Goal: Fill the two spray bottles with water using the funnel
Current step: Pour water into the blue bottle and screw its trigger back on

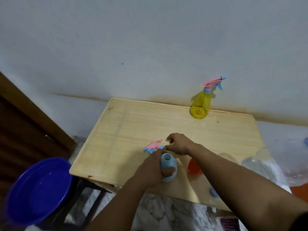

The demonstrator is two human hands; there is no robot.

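Observation:
My left hand (150,170) grips a light blue spray bottle (168,164) standing upright near the table's front edge, its neck uncapped. Its pink and blue spray head (152,145) lies on the table just behind the bottle. My right hand (178,145) hovers beside that spray head with loosely curled fingers, thumb tip next to its collar and nothing held. An orange funnel (193,167) sits right of the blue bottle, partly hidden by my right forearm. A yellow spray bottle (200,105) with its spray head on stands at the back of the table by the wall.
The wooden table (133,124) stands against a white wall. A dark blue basin (38,190) holding water sits on a stand left of the table. A small blue object (213,192) lies at the front edge under my right forearm. Clear plastic (260,165) lies at the right.

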